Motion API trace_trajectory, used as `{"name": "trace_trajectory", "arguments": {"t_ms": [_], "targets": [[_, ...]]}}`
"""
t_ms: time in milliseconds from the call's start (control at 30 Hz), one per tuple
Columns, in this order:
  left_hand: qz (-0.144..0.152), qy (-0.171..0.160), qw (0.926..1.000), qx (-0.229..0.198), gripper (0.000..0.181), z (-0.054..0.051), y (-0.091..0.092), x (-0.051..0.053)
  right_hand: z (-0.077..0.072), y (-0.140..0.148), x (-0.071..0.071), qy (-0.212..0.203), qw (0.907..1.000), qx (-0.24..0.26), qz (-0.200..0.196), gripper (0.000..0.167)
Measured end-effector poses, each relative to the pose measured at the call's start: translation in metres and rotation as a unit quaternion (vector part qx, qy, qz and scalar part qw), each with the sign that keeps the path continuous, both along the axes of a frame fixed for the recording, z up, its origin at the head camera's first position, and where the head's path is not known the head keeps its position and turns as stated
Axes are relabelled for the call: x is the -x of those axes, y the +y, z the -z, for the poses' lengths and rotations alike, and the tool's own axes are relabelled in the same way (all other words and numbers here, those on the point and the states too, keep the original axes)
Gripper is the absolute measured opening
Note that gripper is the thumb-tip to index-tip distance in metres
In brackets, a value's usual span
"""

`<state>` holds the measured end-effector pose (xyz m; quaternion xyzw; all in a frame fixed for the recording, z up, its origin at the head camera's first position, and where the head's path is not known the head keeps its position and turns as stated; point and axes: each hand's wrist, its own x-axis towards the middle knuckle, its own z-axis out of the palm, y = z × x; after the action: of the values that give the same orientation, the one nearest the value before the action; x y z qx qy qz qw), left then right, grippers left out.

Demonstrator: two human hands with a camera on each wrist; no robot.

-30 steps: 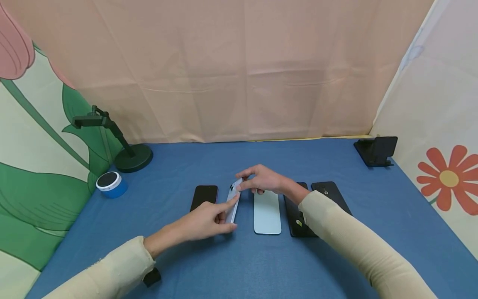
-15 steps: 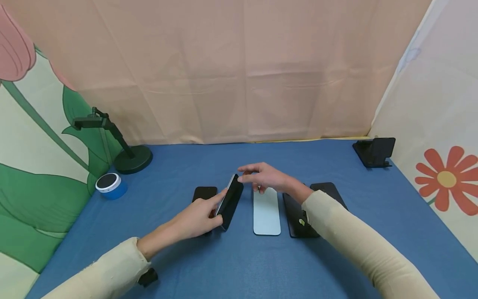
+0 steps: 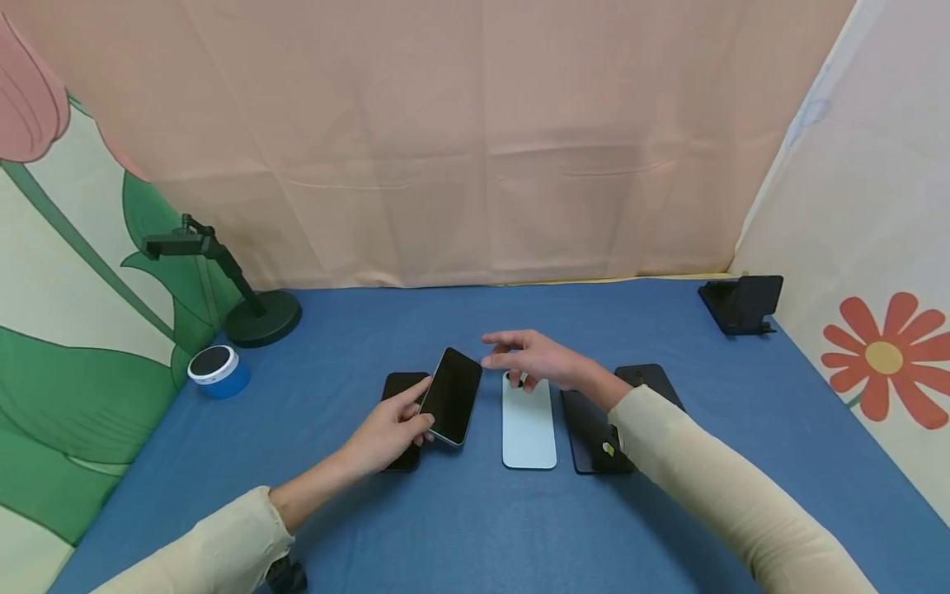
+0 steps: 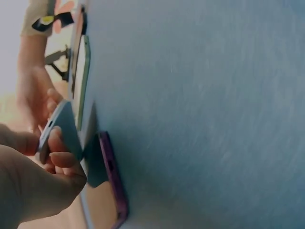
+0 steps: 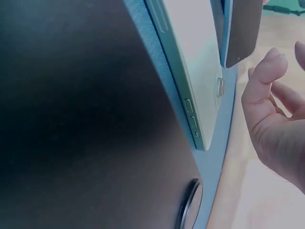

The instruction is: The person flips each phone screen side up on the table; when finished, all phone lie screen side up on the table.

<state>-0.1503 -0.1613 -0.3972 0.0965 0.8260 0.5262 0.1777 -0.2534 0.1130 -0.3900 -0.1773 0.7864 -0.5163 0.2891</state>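
Note:
My left hand [image 3: 387, 435] pinches a phone [image 3: 454, 398] by its left edge, its black screen turned up and the phone tilted. Beneath that hand and partly covered lies a black phone [image 3: 402, 384], whose purple edge [image 4: 114, 179] shows in the left wrist view. My right hand [image 3: 538, 360] hovers just right of the held phone's top with fingers loosely bent, holding nothing, over the top of a pale mint phone [image 3: 529, 429]. In the right wrist view the right hand [image 5: 281, 114] is apart from the held phone [image 5: 242, 33].
Two dark phones, one nearer [image 3: 594, 437] and one farther [image 3: 651, 378], lie by the right forearm. A green-black stand [image 3: 263, 318] and a blue-white round container [image 3: 219, 373] are at the left. A black folding stand [image 3: 745, 304] is at the back right.
The held phone has turned from its back showing to its screen facing up. My left hand has moved slightly left with it; my right hand has come off it and shifted right.

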Motion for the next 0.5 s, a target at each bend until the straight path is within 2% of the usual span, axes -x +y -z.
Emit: {"name": "trace_trajectory", "arguments": {"t_ms": [100,200,333,500], "targets": [[-0.031,-0.061,0.9964,-0.049,0.067,0.003,0.001,-0.001,0.003,0.001,0.000,-0.002,1.0000,0.001,-0.005,0.066],[-0.050,-0.095,0.9912,-0.078,0.068,0.004,0.003,-0.003,0.006,0.002,0.000,-0.003,1.0000,0.003,-0.006,0.066],[-0.069,-0.109,0.9867,-0.098,0.068,0.004,0.006,-0.003,0.010,0.001,0.000,-0.008,0.9999,-0.001,-0.009,0.068],[-0.083,-0.104,0.9844,-0.115,0.069,0.003,0.011,-0.004,0.013,-0.003,0.000,-0.018,0.9997,-0.016,0.002,0.067]]}}
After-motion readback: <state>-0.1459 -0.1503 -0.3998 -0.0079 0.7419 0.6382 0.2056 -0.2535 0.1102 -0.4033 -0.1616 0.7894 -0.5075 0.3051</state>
